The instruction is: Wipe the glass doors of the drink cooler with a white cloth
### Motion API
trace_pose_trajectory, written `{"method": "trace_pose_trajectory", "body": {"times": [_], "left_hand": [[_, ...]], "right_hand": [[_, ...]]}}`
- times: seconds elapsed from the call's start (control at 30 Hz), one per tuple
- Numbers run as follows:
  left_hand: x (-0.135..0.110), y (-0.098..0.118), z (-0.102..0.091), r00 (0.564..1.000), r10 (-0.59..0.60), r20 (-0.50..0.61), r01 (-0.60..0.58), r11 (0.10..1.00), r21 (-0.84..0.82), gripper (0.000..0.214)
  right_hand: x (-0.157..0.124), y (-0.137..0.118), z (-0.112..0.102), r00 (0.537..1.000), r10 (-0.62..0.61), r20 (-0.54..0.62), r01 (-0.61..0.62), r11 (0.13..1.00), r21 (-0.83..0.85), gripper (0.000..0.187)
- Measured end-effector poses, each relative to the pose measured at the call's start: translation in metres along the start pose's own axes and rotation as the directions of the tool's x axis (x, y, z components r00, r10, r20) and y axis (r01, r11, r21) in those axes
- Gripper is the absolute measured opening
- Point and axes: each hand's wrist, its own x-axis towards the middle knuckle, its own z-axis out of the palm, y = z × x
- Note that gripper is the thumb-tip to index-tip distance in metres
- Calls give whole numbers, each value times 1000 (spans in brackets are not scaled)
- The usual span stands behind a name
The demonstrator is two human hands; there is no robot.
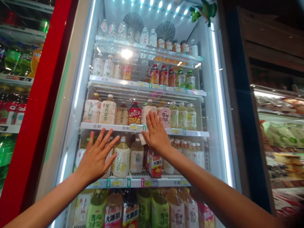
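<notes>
Both my arms reach up in front of a lit drinks cooler [215, 79] with shelves of bottled drinks. My left hand [97, 155] is open with its fingers spread, before the fourth shelf [133, 183], nearest to a white-labelled bottle [121, 160]. Higher and to the right, my right hand [157, 134] is open and flat, fingers stretched upward. It partly covers a white-capped bottle [148, 110] and is just left of a pink-labelled bottle [164, 115]. By its thumb shows a small white tag [142, 139]; whether the thumb touches it I cannot tell. Below stands a red-and-yellow drink pack [155, 164].
Left stands a red-framed cooler [51, 79] with soda bottles. On the right, past a dark pillar [249, 110], is a shelf of packaged food [282, 136]. Large green bottles [160, 209] fill part of the bottom row. A green plant-like decoration [204, 12] hangs at the upper right.
</notes>
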Motion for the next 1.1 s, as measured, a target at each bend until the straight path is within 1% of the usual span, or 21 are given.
{"method": "trace_pose_trajectory", "body": {"times": [0.07,0.13,0.17,0.2,0.23,0.27,0.33,0.4,0.43,0.5,0.57,0.6,0.67,0.73,0.8,0.83,0.87,0.93,1.0,1.03,1.1], "left_hand": [[2,7,0,1000,10,-3,-10,1000,-5,77],[4,12,-1,1000,29,-12,-29,1000,-11,76],[5,13,-2,999,37,-17,-37,999,-13,76],[7,14,-3,999,43,-24,-43,999,-14,75],[8,15,-3,998,47,-31,-47,999,-16,74],[9,16,-3,998,47,-36,-48,999,-17,74],[10,20,-2,998,41,-37,-41,999,-15,73],[8,27,0,999,29,-30,-30,999,-18,73],[5,32,2,999,20,-28,-20,1000,-24,73],[-3,43,4,1000,-2,-29,1,999,-39,74],[-13,55,6,1000,-15,-21,14,998,-61,74],[-18,61,7,1000,-16,-12,15,997,-73,74],[-25,73,9,1000,-15,5,15,995,-99,75],[-29,86,12,1000,-25,15,27,993,-116,75],[-31,100,16,999,-43,23,45,991,-127,75],[-32,108,18,998,-48,29,52,989,-135,75],[-34,115,20,998,-51,35,56,988,-146,75],[-38,127,24,998,-49,46,56,984,-168,75],[-42,135,26,997,-44,59,54,982,-181,74],[-44,138,27,997,-43,66,54,982,-182,74],[-47,142,30,996,-37,80,51,982,-180,74]], "right_hand": [[-16,-13,5,988,-149,40,147,988,37,86],[-37,-25,8,882,-456,120,446,890,97,84],[-42,-26,8,819,-554,147,543,832,113,82],[-42,-23,7,793,-588,157,579,809,106,81],[-37,-17,5,819,-554,149,549,832,76,80],[-29,-9,2,881,-459,118,459,888,32,80],[-14,4,-1,987,-160,7,160,986,-39,79],[-18,3,0,997,40,-72,-44,998,-53,78],[-30,-3,2,997,36,-67,-39,998,-51,78],[-66,-17,5,987,-163,15,163,986,-39,79],[-102,-22,5,908,-405,109,408,913,-7,78],[-114,-18,4,879,-457,132,461,887,2,77],[-124,-1,1,921,-369,121,374,927,-19,77],[-124,14,0,998,-56,19,57,996,-64,78],[-130,12,3,970,232,-74,-237,969,-69,80],[-139,5,6,960,269,-74,-273,960,-61,82],[-150,-5,8,976,213,-38,-215,975,-50,83],[-178,-20,11,995,-64,76,64,998,3,82],[-202,-22,10,972,-206,112,203,978,42,78],[-210,-18,10,980,-171,100,168,985,36,77],[-217,-11,9,994,107,14,-107,994,-7,77]]}}
